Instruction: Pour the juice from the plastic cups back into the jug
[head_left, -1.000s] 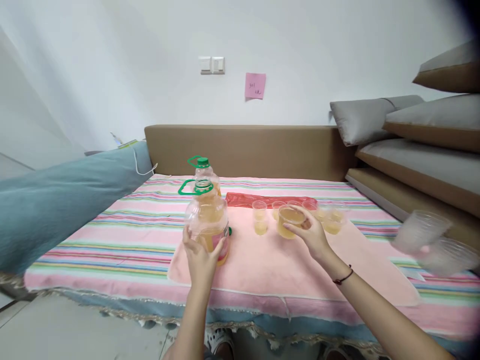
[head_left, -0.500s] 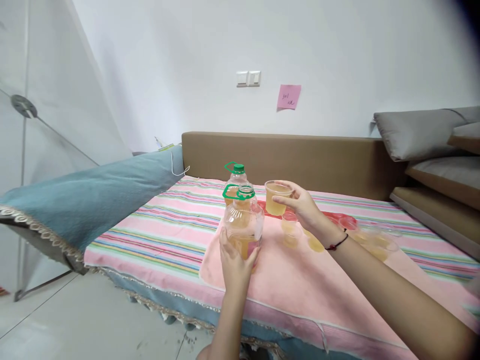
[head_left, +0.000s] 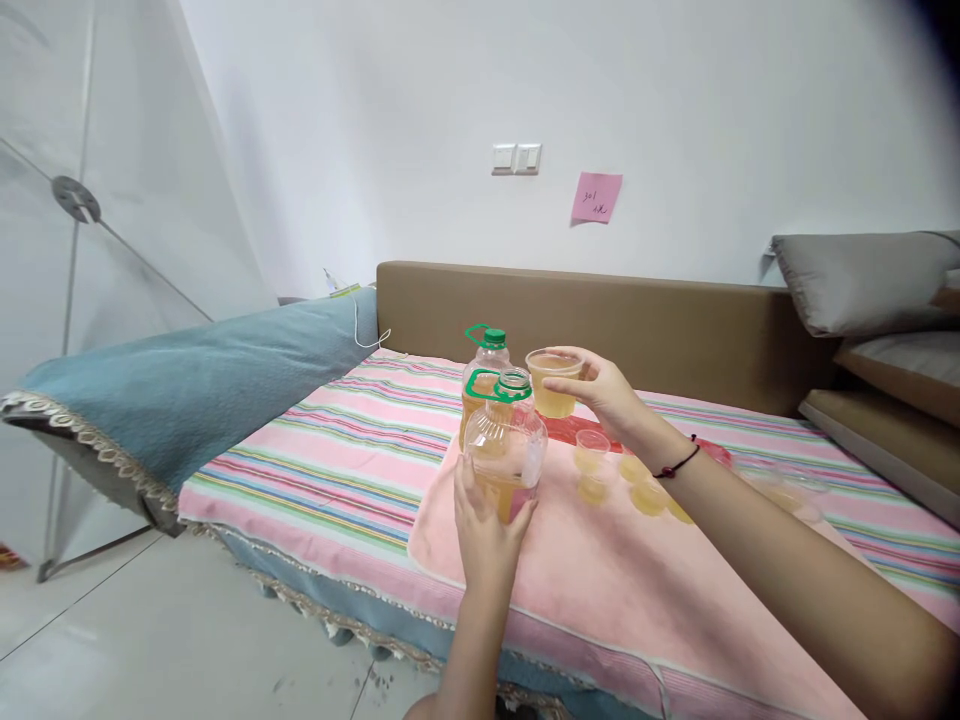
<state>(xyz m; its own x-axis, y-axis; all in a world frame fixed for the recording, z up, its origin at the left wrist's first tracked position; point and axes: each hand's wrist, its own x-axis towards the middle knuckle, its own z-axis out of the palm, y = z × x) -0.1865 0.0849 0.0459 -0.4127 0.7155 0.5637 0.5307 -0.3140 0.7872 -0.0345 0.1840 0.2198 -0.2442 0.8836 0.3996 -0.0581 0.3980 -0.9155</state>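
My left hand (head_left: pixel 489 540) is wrapped round the lower part of a clear plastic bottle (head_left: pixel 507 440). The bottle has a green carry ring, an uncapped mouth and yellowish liquid low inside. My right hand (head_left: pixel 600 385) grips a clear plastic cup (head_left: pixel 551 385) of the same coloured liquid, raised beside the bottle's mouth and about level. Behind the held bottle stands a second bottle (head_left: pixel 493 352) with a green cap, partly hidden. Below my right hand, clear cups (head_left: pixel 592 470) and more yellow liquid (head_left: pixel 649 497) show on a pink cloth (head_left: pixel 592 590).
A red plastic bag (head_left: pixel 570 428) lies behind the cups. The striped cover (head_left: pixel 322 440) spreads under everything, against a brown backrest (head_left: pixel 600 310). Grey cushions (head_left: pixel 862 285) are stacked at the right, and a blue-covered armrest (head_left: pixel 210 380) stands at the left.
My right hand has brought the cup slightly up and closer to the bottle's mouth. My left hand still holds the bottle. The whole view has shifted a little.
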